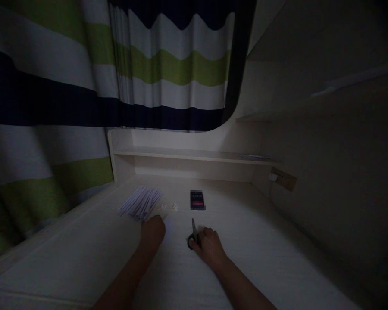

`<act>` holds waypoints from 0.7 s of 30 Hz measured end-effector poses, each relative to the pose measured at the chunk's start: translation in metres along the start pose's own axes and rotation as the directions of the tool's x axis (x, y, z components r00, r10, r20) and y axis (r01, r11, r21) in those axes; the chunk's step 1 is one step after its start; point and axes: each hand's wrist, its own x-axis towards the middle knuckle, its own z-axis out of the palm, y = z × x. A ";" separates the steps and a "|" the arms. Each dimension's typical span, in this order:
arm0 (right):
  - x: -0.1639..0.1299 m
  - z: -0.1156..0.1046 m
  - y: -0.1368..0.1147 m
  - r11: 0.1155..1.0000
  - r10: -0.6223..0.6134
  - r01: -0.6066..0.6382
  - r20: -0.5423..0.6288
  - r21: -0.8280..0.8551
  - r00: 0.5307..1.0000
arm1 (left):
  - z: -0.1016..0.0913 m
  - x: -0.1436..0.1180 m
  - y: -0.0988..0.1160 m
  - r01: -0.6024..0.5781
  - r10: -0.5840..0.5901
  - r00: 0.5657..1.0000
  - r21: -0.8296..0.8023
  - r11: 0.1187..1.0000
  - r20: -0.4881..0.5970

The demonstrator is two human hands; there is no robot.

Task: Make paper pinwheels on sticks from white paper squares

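Scissors [193, 234] lie on the pale surface [271, 258], blades pointing away toward a small dark box [197, 199], the black handle loops under the right hand [208, 246]. They look small, stiff and light; I'd judge the loops the sensible place to take them, clear of the points, and the smooth top would let them slide if nudged. The right grip is curled loosely over the handles, fingers touching them, though in this dim light I cannot tell whether it has actually closed on them. The left hand [152, 231] rests knuckles-up just beside a fanned bundle of thin pale strips [140, 202], its fingertips hidden, so its grip cannot be read either. A few small white bits [170, 207] lie scattered between strips and box.
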 end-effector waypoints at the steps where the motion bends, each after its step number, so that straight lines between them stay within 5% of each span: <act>1: 0.000 0.001 -0.002 1.000 0.020 -0.020 0.004 -0.016 1.000 | -0.007 0.001 0.000 0.005 -0.006 0.999 -0.017 1.000 -0.054; 8: 0.003 -0.001 -0.010 0.987 0.145 -0.142 0.034 -0.078 0.989 | -0.030 0.018 0.007 -0.083 -0.006 0.954 -0.283 0.956 -0.298; 12: 0.004 -0.005 -0.009 0.973 0.214 -0.208 0.061 -0.096 0.975 | -0.016 0.036 0.008 -0.176 -0.075 0.948 -0.709 0.683 -0.308; 21: 0.006 -0.014 0.003 0.956 0.291 -0.284 0.114 -0.073 0.950 | 0.046 0.056 -0.004 -0.080 -0.286 0.950 -0.981 0.175 -0.128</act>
